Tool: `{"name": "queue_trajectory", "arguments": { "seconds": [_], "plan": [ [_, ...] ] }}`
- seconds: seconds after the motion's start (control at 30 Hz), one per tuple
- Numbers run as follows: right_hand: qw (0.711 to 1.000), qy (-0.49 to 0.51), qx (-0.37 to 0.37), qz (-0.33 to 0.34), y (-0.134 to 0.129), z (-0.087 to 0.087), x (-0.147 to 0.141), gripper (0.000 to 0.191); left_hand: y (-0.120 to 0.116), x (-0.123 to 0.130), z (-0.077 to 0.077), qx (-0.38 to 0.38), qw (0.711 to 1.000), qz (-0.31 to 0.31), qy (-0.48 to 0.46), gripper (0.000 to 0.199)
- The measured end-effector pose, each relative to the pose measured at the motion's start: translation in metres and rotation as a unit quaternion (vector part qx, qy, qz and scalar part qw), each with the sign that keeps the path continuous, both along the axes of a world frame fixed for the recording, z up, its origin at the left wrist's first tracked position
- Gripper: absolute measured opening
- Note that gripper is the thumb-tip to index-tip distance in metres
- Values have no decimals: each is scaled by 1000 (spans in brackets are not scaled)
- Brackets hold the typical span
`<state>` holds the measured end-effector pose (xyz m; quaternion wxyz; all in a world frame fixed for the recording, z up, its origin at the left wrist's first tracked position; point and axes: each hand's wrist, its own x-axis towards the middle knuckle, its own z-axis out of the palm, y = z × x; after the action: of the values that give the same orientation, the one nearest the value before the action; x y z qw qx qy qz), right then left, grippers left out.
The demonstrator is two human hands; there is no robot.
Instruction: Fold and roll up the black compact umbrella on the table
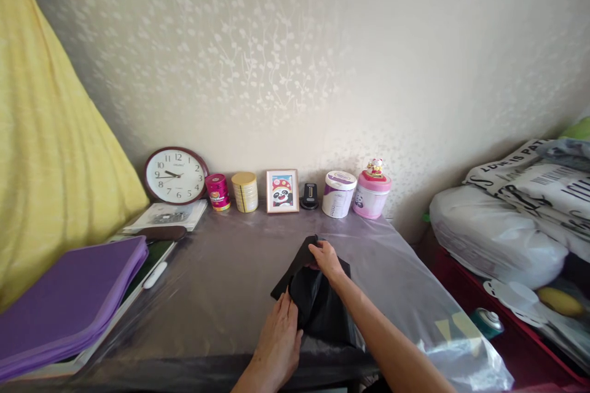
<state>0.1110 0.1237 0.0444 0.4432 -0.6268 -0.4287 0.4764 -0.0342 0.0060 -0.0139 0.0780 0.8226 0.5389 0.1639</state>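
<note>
A soft black bag (322,313) lies partly crumpled near the front edge of the table, its upper edge lifted and folded to the left. My right hand (327,260) pinches that raised edge between thumb and fingers. Lower down on the left, my left hand (279,331) grips the bag's side, its fingers close together along the edge. A dark hollow shows between the two hands. The fingertips of both hands are partly hidden by the black material.
A plastic-covered table (221,295) stands against the wall. Along its back are a clock (176,175), several tins, a framed panda picture (283,191) and a black stand (310,195). Purple folders (78,295) lie left; a white plastic bag (493,239) and a spray can (487,322) are right.
</note>
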Motion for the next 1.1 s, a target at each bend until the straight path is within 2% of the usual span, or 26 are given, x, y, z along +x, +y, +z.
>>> {"name": "queue_trajectory", "arguments": {
  "seconds": [0.17,0.27,0.4,0.53,0.63,0.73,0.83,0.93,1.1],
  "plan": [
    [999,-30,-15,31,2,-1,-2,22,-2,-3,13,-63,998,14,-9,58],
    [996,-55,-7,76,-1,2,1,16,-6,-9,18,-63,997,26,-30,53],
    [988,-96,3,117,-6,2,3,15,-11,-10,30,20,997,62,-49,35],
    [972,-164,62,155,-9,-1,2,17,-5,4,41,93,994,-2,-48,30],
    [943,-238,135,190,-14,-4,1,20,5,15,30,117,992,-36,-23,44],
    [902,-319,197,212,-25,-5,0,21,12,18,10,91,996,-26,3,56],
    [852,-369,279,247,-38,-4,1,24,14,17,-4,86,996,-14,14,56],
    [812,-374,342,290,-44,-6,6,28,13,16,-10,95,995,-7,21,54],
    [788,-410,362,284,-22,-18,19,29,13,17,-11,86,996,10,8,58]
  ]
}}
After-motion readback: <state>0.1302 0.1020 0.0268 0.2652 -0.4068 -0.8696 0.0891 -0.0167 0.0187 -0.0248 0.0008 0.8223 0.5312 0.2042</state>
